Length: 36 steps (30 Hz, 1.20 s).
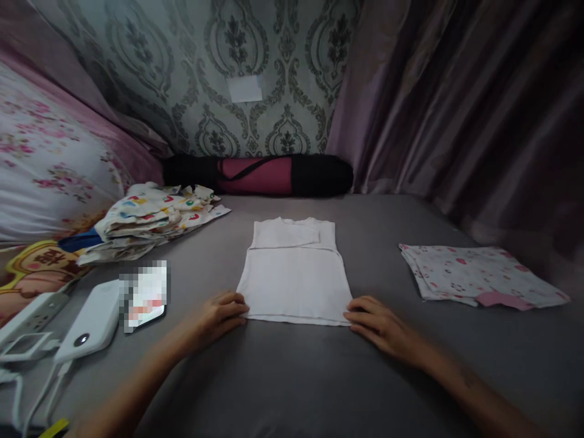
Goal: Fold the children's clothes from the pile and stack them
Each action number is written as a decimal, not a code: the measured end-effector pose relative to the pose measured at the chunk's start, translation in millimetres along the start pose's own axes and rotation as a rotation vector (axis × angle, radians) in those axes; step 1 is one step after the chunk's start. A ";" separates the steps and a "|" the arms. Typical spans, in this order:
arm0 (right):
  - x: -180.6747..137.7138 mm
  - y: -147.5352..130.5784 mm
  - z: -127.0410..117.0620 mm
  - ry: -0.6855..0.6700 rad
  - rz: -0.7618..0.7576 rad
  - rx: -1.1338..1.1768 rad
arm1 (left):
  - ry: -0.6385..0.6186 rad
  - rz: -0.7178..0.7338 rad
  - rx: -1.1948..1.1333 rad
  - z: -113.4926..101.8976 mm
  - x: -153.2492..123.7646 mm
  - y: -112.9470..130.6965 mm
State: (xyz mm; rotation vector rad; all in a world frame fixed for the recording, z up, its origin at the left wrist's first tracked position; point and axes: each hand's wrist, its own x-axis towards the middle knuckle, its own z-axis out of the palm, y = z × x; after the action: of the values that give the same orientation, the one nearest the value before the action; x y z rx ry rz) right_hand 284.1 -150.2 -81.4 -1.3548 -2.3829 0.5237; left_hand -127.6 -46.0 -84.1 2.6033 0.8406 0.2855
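A small white shirt (294, 280) lies flat on the grey sheet in front of me, its sleeves folded across the upper part and its neckline pointing away. At the near left corner of the hem, my left hand (223, 313) has its fingers closed on the cloth. My right hand (376, 322) grips the near right corner in the same way. Both thumbs are partly hidden or hard to make out.
Folded pink-patterned clothing (483, 274) lies to the right. On the left are a pile of printed clothes (155, 216), a white power bank (93, 319), a blurred-out phone (146, 298) and a power strip (36, 313). A black and pink rolled bag (258, 175) rests along the wall.
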 end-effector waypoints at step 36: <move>157.5 67.3 -1.6 0.862 0.598 0.149 | 0.811 -0.601 -0.342 -17.2 151.2 -60.3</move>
State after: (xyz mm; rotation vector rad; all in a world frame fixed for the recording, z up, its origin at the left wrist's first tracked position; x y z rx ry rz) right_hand 258.7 18.7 -93.7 -1.7480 -1.2315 0.1772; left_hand -43.2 94.2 -83.1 1.7666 1.6013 1.2086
